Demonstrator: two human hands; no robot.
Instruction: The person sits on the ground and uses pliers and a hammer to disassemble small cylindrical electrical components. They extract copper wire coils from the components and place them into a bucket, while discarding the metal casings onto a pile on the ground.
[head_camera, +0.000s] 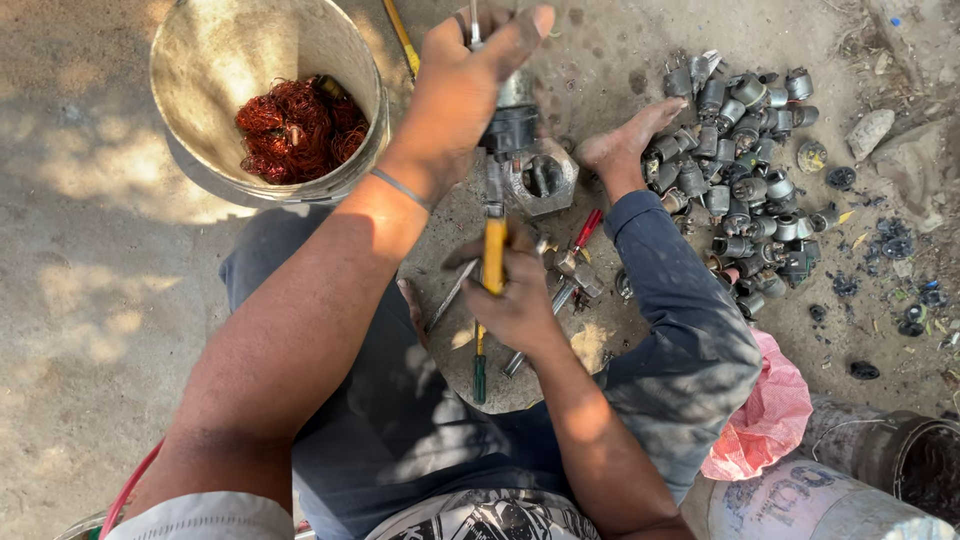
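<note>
- Small grey cylindrical motor (512, 118): gripped from above in the left hand (470, 80), over the grey hexagonal metal block (540, 178).
- Yellow-handled tool (493, 255): clasped by the right hand (520, 300), its long axis pointing away from the body, up into the motor.

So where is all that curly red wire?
In the head view, the red wire lies bunched at the bottom of the pale bucket at upper left, on the ground beside the person's left hand.
</note>
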